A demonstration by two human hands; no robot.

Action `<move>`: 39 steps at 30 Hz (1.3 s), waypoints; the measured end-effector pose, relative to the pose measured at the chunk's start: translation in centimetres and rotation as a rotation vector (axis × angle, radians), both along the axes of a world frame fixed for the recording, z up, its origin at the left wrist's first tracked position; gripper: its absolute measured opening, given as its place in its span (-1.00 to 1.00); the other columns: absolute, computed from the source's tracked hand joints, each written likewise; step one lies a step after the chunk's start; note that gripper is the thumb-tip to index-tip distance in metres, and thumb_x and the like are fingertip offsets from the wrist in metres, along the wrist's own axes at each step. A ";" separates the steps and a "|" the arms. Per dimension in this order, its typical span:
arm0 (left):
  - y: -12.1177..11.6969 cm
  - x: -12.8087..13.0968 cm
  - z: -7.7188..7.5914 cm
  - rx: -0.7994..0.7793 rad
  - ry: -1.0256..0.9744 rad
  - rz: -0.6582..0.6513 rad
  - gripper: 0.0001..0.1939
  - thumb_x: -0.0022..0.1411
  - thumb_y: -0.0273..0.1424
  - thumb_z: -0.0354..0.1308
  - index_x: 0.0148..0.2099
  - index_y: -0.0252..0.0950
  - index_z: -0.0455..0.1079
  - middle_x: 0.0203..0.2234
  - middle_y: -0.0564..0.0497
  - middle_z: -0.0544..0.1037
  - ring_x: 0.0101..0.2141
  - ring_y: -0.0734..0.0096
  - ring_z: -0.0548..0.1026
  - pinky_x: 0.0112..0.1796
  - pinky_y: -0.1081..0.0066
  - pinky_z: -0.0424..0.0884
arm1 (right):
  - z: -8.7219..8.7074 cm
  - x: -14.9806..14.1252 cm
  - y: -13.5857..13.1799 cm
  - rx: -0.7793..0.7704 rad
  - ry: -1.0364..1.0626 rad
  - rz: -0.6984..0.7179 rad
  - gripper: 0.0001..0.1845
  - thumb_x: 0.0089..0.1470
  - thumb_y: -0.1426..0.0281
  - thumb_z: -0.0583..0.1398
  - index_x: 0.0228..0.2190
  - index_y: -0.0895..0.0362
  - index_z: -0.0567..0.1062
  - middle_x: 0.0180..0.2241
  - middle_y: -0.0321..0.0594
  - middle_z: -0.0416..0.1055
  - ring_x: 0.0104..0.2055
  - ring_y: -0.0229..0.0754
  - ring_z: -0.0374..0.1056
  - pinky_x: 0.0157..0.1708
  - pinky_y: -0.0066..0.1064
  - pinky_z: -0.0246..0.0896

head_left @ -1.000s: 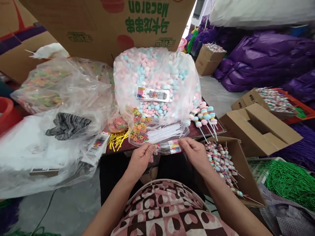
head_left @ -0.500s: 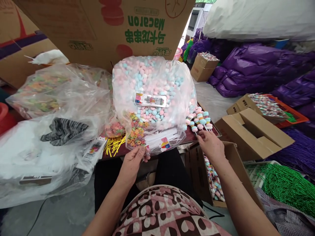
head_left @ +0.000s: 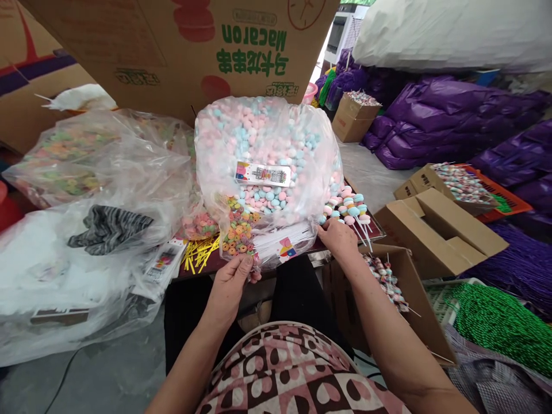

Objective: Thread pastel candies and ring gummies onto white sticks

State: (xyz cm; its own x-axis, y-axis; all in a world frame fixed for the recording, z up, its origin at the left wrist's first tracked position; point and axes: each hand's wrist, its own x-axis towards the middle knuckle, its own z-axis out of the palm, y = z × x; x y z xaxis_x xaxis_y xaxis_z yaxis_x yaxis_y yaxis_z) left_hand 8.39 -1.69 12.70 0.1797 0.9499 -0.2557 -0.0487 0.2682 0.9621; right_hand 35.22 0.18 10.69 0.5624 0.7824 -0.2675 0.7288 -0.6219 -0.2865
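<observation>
My left hand (head_left: 230, 282) is closed at the table's near edge, thumb against its fingers, beside an open bag of small ring candies (head_left: 237, 238). Small pinkish shapes show at its fingertips; what it pinches cannot be made out. My right hand (head_left: 340, 238) has its fingers drawn together at the right end of a bundle of white sticks (head_left: 284, 238) in clear plastic. Its fingertips are partly hidden. Just beyond it lie several pink and blue candy skewers (head_left: 351, 207). Behind both hands stands a big clear bag of pink and blue candies (head_left: 263, 132), a printed label stack (head_left: 263, 174) on it.
Yellow twist ties (head_left: 200, 253) and a striped grey cloth (head_left: 110, 229) lie to the left. A carton with finished skewers (head_left: 388, 282) stands low at right, near an open cardboard box (head_left: 440, 230). A large Macaron carton (head_left: 254, 52) rises at the back.
My right hand has moved left from the skewer pile to the end of the white sticks. More skewer sticks now show at the pile. My left hand has stayed nearly still.
</observation>
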 end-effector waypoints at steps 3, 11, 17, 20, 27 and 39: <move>0.0 -0.2 0.1 0.011 -0.001 0.004 -0.65 0.13 -0.09 0.25 -0.39 -0.31 0.46 -0.58 0.06 0.50 -0.51 0.50 0.41 -0.42 0.50 0.35 | 0.1 0.3 0.0 0.012 0.011 -0.032 -0.59 0.18 0.19 0.03 -0.17 0.18 0.52 -0.17 0.10 0.53 -0.04 0.13 0.44 -0.10 -0.14 0.26; 0.1 -0.1 0.2 0.025 -0.023 0.000 -0.65 0.12 -0.09 0.25 -0.40 -0.31 0.45 -0.61 0.06 0.48 -0.52 0.49 0.39 -0.43 0.48 0.34 | -0.4 0.4 1.8 0.090 0.055 -0.106 -0.49 0.09 0.09 0.10 -0.14 0.23 0.53 -0.14 0.21 0.51 0.00 0.20 0.40 -0.06 -0.09 0.25; 0.0 -0.8 0.1 0.011 -0.045 0.031 -0.63 0.10 -0.07 0.27 -0.42 -0.32 0.43 -0.60 0.06 0.48 -0.53 0.51 0.39 -0.44 0.48 0.33 | -0.8 0.7 1.4 0.292 0.224 -0.211 -0.57 0.05 0.23 0.11 -0.12 0.23 0.49 -0.25 0.11 0.53 -0.18 0.10 0.47 -0.21 -0.19 0.34; 0.0 -1.2 0.0 -0.033 -0.127 0.069 -0.63 0.09 -0.09 0.29 -0.42 -0.31 0.40 -0.60 0.08 0.48 -0.53 0.51 0.40 -0.45 0.48 0.33 | -0.6 0.9 0.0 0.410 0.388 -0.230 -0.51 0.16 0.18 -0.01 -0.03 0.22 0.40 -0.38 -0.08 0.51 -0.46 -0.10 0.43 -0.47 -0.30 0.34; 0.1 -1.8 -0.6 -0.021 -0.264 0.046 -0.61 0.12 -0.05 0.25 -0.42 -0.29 0.36 -0.57 0.07 0.47 -0.52 0.50 0.40 -0.40 0.42 0.34 | 2.1 -1.1 -5.7 0.923 0.868 -0.144 -0.50 -0.05 0.21 0.34 -0.05 0.07 0.50 -0.52 -0.38 0.36 -0.63 -0.37 0.12 -0.69 -0.51 0.02; 0.7 -3.4 -1.9 0.078 -0.189 -0.032 -0.64 0.13 -0.06 0.26 -0.32 -0.28 0.50 -0.52 0.05 0.55 -0.47 0.46 0.44 -0.29 0.41 0.36 | 5.8 -1.2 -9.2 0.552 0.551 0.582 -0.62 0.10 0.20 0.24 -0.05 0.03 0.57 -0.19 -0.21 0.59 -0.25 -0.12 0.52 -0.27 -0.42 0.44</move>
State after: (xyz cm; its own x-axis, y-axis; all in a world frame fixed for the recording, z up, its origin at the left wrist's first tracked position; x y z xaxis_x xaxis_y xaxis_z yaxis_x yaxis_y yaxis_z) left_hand 5.00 -0.95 10.82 0.2480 0.9585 -0.1408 -0.2230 0.1979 0.9545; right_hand 34.05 -8.99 16.49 -0.0460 0.9928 0.1107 0.5559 0.1175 -0.8229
